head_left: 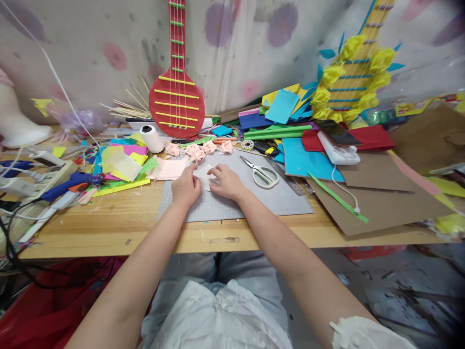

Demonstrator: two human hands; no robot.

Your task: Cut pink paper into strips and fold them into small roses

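White top (pixel 225 320), before table (pixel 109 228) front edge; left hand (pixel 186 185), grip unclear, right hand (pixel 227 182), thumb and fingers parted, at pale paper (pixel 205 176), apparently steadying it.

Open passage at the front, crowding behind and to both sides
Room is left on the front strip of the grey cutting mat (pixel 218 208) and on the wooden tabletop (pixel 109 228) toward its front edge. The gap between the left hand (pixel 186 186) and right hand (pixel 227 182) is occupied by a pale paper piece (pixel 204 178). Forward reach is obstructed by pink paper flowers (pixel 196 153), with a red lute-shaped piece (pixel 177 104) behind; rightward reach is met by scissors (pixel 255 168), then cardboard (pixel 392 208); leftward, by pink sheets (pixel 167 168).
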